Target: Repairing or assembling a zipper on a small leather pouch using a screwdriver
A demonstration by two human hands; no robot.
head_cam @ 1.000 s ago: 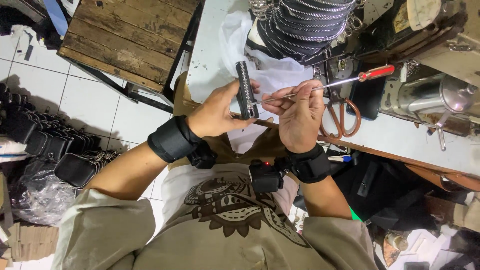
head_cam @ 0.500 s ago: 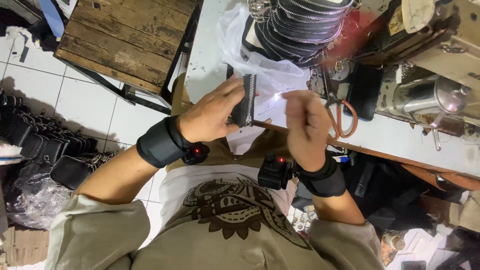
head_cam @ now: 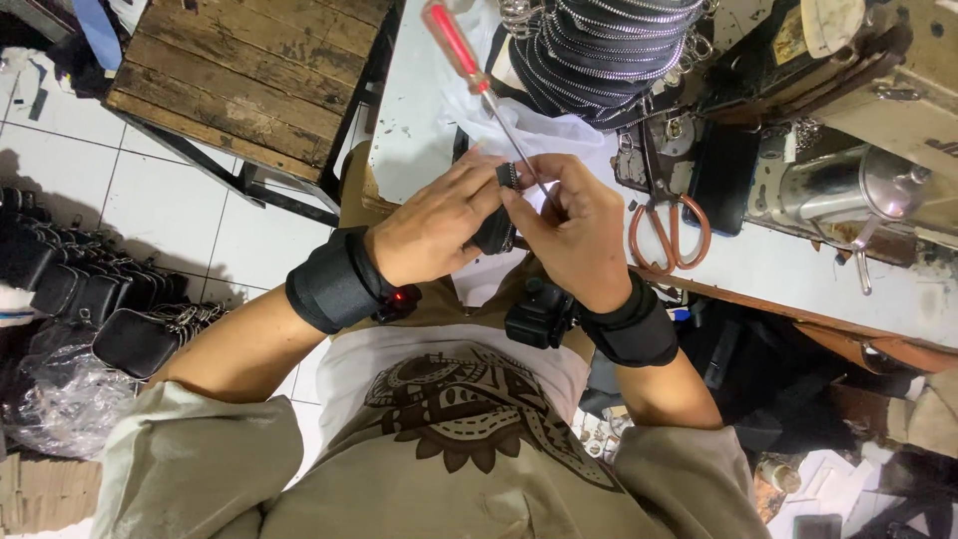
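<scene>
Zipper strip [head_cam: 502,215] looks light, floppy, pinched by left hand [head_cam: 439,225] and right hand [head_cam: 574,235], which also grips screwdriver [head_cam: 486,92]; hold beside teeth.

small black piece [head_cam: 496,232] mostly hidden between hands, screwdriver [head_cam: 486,95] handle cropped

Two hands, left hand [head_cam: 434,225] and right hand [head_cam: 574,235], each with one black wrist band; one red-handled screwdriver [head_cam: 484,90]; one small black piece [head_cam: 496,225] between the hands; one pair of orange-handled scissors [head_cam: 667,225]; one wooden table [head_cam: 249,80]; one white counter [head_cam: 419,110]; one stack of zipper chains [head_cam: 599,40]; several black pouches [head_cam: 90,299], number unclear.
</scene>
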